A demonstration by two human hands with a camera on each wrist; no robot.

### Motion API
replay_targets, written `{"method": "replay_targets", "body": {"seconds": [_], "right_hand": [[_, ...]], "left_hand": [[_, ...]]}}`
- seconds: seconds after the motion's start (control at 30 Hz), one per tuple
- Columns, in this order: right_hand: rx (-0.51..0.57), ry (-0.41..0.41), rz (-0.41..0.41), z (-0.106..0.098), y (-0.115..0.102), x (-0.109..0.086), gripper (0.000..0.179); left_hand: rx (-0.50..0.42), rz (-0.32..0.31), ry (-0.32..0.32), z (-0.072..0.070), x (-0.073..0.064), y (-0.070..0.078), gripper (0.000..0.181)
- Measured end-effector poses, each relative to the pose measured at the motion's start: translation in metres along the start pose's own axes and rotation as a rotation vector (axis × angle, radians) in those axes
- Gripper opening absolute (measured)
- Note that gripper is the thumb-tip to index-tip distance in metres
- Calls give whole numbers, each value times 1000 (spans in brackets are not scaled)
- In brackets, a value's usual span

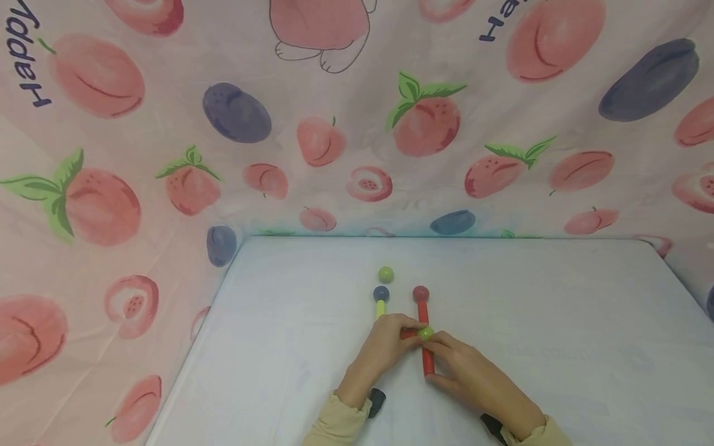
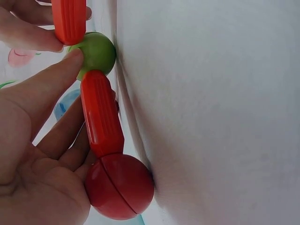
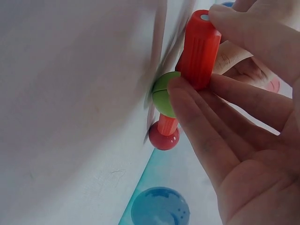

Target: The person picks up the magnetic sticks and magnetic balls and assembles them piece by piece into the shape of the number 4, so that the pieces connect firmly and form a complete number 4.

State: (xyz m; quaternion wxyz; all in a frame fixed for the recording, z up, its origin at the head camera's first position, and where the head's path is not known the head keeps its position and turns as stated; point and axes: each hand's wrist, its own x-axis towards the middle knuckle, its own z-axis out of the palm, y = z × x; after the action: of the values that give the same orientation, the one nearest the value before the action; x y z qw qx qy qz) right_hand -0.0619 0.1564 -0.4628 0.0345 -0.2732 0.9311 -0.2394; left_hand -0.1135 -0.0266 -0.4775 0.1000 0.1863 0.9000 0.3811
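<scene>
A chain of red rods joins a red ball (image 1: 421, 293) and a green ball (image 1: 426, 333), lying close along the white table. My left hand (image 1: 385, 339) has its thumb at the green ball, pinching a short red stretch (image 1: 409, 333) beside it. Between my right hand's (image 1: 468, 368) thumb and fingers is the near red rod (image 3: 201, 51); the thumb sits at its free end, a fingertip at the green ball. Another red rod (image 2: 102, 112) links the green and red balls. Left of these, a blue ball (image 1: 381, 293) caps a yellow-green rod (image 1: 381, 308), partly hidden by my left hand.
A loose green ball (image 1: 386, 274) lies beyond the blue one on the white table (image 1: 558, 297). Fruit-printed cloth (image 1: 334, 124) hangs behind the table's far edge and down the left side. Dark bands show at both wrists.
</scene>
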Motion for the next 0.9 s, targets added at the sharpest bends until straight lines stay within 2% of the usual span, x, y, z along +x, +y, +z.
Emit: {"method": "replay_targets", "body": {"seconds": [0.2, 0.5, 0.73, 0.9], "right_hand": [[-7, 20, -16, 1, 1, 1, 50], [-21, 23, 11, 4, 3, 2, 52], [-13, 31, -29, 5, 5, 1, 44], [-22, 11, -19, 4, 5, 2, 42]], "left_hand": [[-2, 4, 2, 0, 0, -1, 28], [11, 4, 5, 0, 1, -1, 28], [1, 5, 5, 0, 1, 0, 28], [-5, -2, 2, 0, 0, 0, 28]]}}
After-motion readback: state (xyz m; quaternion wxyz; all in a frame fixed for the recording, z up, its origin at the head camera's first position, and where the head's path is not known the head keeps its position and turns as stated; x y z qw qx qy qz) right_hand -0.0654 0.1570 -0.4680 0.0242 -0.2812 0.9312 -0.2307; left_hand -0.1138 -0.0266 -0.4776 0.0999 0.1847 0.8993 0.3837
